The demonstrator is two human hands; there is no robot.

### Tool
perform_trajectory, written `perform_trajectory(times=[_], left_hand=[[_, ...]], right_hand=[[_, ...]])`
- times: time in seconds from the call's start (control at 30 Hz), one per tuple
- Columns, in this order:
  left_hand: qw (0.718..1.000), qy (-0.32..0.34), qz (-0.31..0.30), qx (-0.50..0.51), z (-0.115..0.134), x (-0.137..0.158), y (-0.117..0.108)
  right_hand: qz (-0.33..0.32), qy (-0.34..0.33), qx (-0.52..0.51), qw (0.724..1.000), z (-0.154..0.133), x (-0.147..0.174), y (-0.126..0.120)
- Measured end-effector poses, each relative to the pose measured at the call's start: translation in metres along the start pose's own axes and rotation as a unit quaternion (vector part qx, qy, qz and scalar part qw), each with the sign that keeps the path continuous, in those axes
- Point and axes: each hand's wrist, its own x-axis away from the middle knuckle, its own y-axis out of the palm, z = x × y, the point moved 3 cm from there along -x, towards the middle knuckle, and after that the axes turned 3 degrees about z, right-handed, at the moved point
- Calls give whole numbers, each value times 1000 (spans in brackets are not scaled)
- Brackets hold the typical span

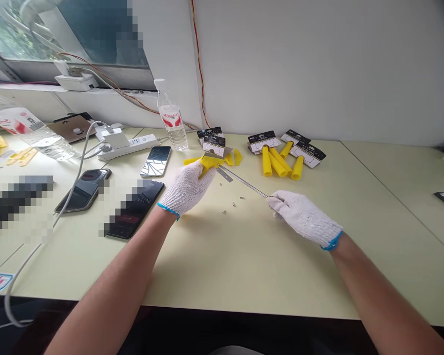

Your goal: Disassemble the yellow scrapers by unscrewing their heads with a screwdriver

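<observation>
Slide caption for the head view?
Gloved left hand holds a yellow part; right hand points a slim metal rod toward it.

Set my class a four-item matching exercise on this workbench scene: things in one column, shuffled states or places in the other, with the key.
1. Left hand
2. Right hand
3. Small metal pieces
4. White-capped bottle

A. Scattered on the table
B. Holding a thin metal rod
C. Standing upright near the wall
D. Gripping a yellow part

Pairs: 1-D, 2-B, 3-A, 4-C
</observation>
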Motion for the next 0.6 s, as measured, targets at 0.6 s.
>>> perform_trajectory(times=[0.6], left_hand=[[1000,7,-3,-6,0,-1,0]], right_hand=[[-5,16,-29,999,-5,2,7]])
